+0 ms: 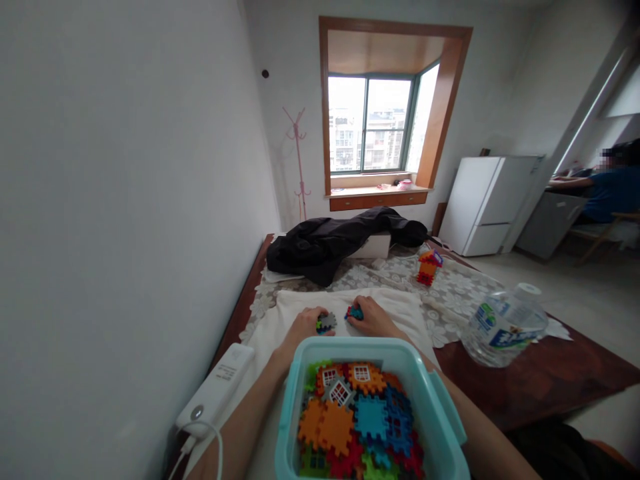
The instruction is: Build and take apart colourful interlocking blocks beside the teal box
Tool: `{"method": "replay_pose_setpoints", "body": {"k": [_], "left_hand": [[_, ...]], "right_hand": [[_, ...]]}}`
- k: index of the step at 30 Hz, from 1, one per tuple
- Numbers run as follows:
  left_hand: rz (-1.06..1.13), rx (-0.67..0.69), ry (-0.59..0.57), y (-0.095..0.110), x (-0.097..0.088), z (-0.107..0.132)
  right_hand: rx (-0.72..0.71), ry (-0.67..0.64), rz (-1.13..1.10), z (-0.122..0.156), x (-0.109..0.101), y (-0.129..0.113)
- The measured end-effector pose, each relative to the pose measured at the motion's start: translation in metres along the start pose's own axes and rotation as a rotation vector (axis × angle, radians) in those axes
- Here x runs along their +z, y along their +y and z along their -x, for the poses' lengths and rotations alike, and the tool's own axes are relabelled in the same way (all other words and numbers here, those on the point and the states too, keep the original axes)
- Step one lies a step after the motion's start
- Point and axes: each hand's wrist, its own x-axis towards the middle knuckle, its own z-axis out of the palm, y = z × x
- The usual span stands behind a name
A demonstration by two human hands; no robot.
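My left hand (306, 325) rests on a white cloth (395, 308), its fingers closed on a small grey toy block piece (327, 322) with green and blue bits. A short gap to the right, my right hand (373, 318) pinches a small blue and red block piece (355, 312). Close in front of me stands a light blue plastic box (440, 407) filled with several colourful interlocking blocks (357, 423), some with white window panes.
A small block house (429, 267) stands farther back on the lace cloth. A plastic water bottle (505, 325) lies at the right. A white power bank (216, 390) with cable sits left. A black jacket (340, 240) lies beyond. Another person sits far right.
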Motion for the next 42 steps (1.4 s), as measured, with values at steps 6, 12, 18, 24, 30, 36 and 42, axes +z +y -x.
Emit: {"method": "replay_pose_setpoints", "body": {"k": [6, 12, 18, 24, 30, 36, 42], "left_hand": [[0.029, -0.014, 0.045, -0.001, 0.001, 0.0], [0.006, 0.027, -0.012, -0.007, -0.003, -0.002], [0.048, 0.05, -0.022, -0.013, 0.002, -0.005], [0.068, -0.001, 0.103, -0.01, 0.007, -0.005], [-0.003, -0.034, 0.058, -0.004, 0.002, -0.002], [0.02, -0.017, 0.006, 0.003, -0.001, 0.0], [-0.083, -0.07, 0.037, 0.004, -0.005, 0.0]], "right_hand": [[-0.037, -0.044, 0.03, 0.003, 0.0, 0.006], [0.034, -0.007, -0.024, -0.006, 0.0, 0.008], [0.036, -0.039, 0.007, -0.004, 0.0, 0.008], [0.027, -0.031, -0.012, -0.003, -0.001, 0.001], [-0.014, -0.006, -0.176, -0.004, 0.0, -0.016], [-0.107, -0.145, -0.224, 0.01, 0.002, -0.026], [-0.005, -0.102, -0.124, 0.004, 0.004, -0.031]]}}
